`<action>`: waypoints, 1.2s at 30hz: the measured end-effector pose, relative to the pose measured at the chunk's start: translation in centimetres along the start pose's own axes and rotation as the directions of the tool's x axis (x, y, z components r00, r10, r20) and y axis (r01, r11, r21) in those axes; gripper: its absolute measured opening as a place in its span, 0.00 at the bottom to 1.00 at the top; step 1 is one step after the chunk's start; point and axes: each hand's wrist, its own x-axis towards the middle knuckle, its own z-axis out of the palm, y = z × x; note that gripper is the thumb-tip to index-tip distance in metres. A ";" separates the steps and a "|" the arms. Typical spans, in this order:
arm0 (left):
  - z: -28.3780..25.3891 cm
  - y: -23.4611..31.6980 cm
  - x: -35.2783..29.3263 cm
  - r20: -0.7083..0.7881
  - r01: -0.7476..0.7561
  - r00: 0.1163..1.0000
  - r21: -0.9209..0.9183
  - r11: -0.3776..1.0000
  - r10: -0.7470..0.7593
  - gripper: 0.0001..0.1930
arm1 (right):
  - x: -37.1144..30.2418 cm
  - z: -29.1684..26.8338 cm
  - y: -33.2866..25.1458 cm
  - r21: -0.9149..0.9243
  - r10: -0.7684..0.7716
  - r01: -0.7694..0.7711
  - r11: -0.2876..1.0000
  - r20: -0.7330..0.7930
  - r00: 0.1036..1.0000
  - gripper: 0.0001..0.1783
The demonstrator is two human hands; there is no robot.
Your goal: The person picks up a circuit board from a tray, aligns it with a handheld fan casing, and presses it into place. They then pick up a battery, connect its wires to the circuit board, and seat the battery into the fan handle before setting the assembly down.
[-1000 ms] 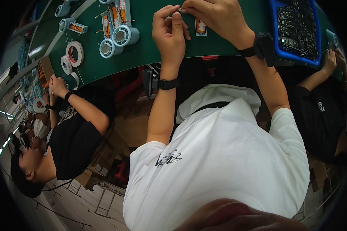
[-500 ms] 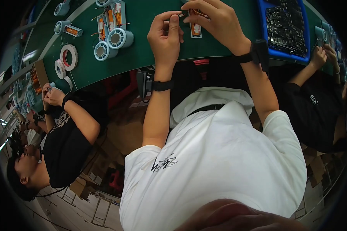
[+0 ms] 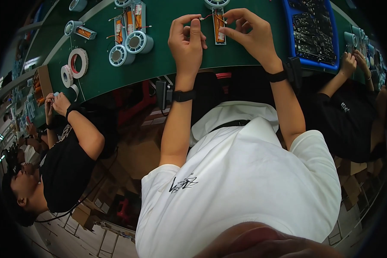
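Note:
In front of me on the green table lies a light-blue handheld fan housing (image 3: 219, 41), its round head (image 3: 217, 2) cut off by the top edge. An orange battery (image 3: 219, 31) and thin wires sit in its open handle. My left hand (image 3: 187, 47), left of the handle, pinches a small white wire connector (image 3: 201, 18) between thumb and index finger; a red wire runs from it to the handle. My right hand (image 3: 253, 38) is at the handle's right edge, index finger and thumb apart, with the index fingertip beside the yellowish wires. Its other fingers are curled.
Several similar fan housings (image 3: 139, 42) stand to the left, one (image 3: 85, 32) farther off. Tape rolls (image 3: 78, 63) lie near the left table edge. A blue tray (image 3: 314, 63) of dark circuit boards stands at right. Co-workers' hands (image 3: 61, 103) (image 3: 349, 63) work on both sides.
My right hand has drawn back right and down from the connector, uncovering the handle and its wires. My left hand keeps its pinch on the connector. The view has shifted slightly.

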 end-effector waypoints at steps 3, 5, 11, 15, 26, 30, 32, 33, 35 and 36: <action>0.0 0.1 0.0 -0.003 0.004 1.000 0.001 1.000 -0.004 0.12 | -0.5 0.4 2.2 0.102 0.040 -0.032 0.994 -0.076 0.996 0.14; 0.0 0.0 0.1 0.003 0.003 1.000 0.001 1.000 -0.003 0.12 | -0.2 0.5 2.2 0.155 0.064 -0.046 0.987 -0.115 0.991 0.11; 0.1 -0.1 0.1 -0.017 0.007 1.000 -0.008 1.000 -0.007 0.12 | 2.0 1.4 -2.3 0.481 0.267 -0.153 0.863 -0.176 0.948 0.05; 0.2 0.0 0.2 -0.016 0.002 1.000 -0.012 1.000 -0.002 0.12 | 2.5 1.1 -2.5 0.394 0.269 -0.202 0.897 -0.122 0.955 0.05; 0.3 0.2 0.2 -0.004 0.024 1.000 -0.055 0.998 -0.024 0.12 | 4.6 1.3 -1.7 -0.056 -0.396 0.392 0.918 -0.162 0.904 0.08; 0.1 0.2 0.2 -0.008 0.016 1.000 -0.061 0.998 -0.016 0.12 | 5.3 2.7 -0.6 0.051 -0.600 0.638 0.768 -0.289 0.746 0.08; 0.1 0.3 0.2 0.006 0.031 1.000 -0.048 0.998 -0.030 0.13 | 5.4 2.5 -1.1 0.009 -0.617 0.639 0.769 -0.251 0.746 0.06; 0.0 0.3 0.2 0.012 0.038 0.999 -0.042 0.998 -0.037 0.14 | 5.5 2.5 -1.3 -0.004 -0.622 0.640 0.769 -0.238 0.746 0.06; 0.1 0.3 0.2 0.011 0.038 0.999 -0.033 0.999 -0.038 0.14 | 5.5 2.4 -1.3 -0.027 -0.632 0.643 0.765 -0.223 0.742 0.05; 0.2 0.2 0.2 0.010 0.038 0.999 -0.024 0.999 -0.037 0.14 | 5.6 2.1 -1.6 -0.033 -0.634 0.644 0.764 -0.220 0.741 0.05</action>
